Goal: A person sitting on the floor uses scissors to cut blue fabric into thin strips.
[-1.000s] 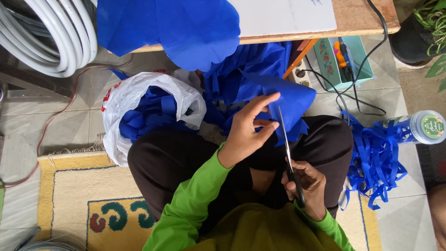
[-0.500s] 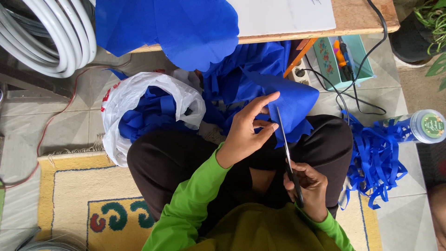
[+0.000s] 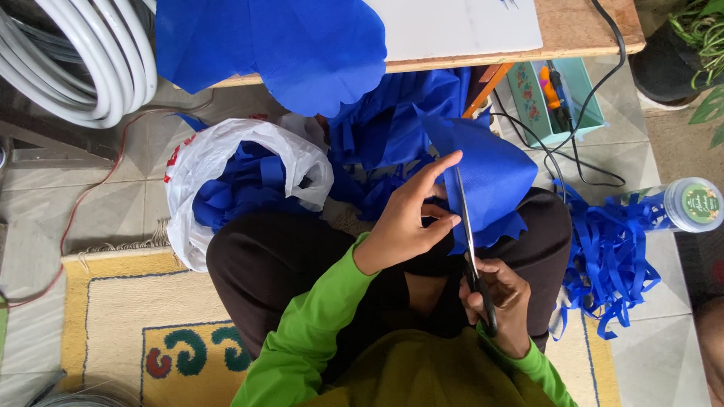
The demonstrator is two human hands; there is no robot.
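Scissors (image 3: 469, 241) against blue fabric (image 3: 490, 177)

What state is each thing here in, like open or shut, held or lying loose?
Left hand: pinching the blue cloth piece.
Right hand: gripping the scissors' handles.
Steel scissors: blades against the cloth; open or shut unclear.
Blue cloth piece: held up, scalloped edge.
White plastic bag: open, holding blue scraps.
Blue strips: heaped loose on floor.

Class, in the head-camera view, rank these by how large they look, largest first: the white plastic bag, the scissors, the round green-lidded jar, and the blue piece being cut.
1. white plastic bag
2. blue piece being cut
3. scissors, long but thin
4. green-lidded jar

The scissors sit nearer the camera than the jar, so ranks three and four are unsure.
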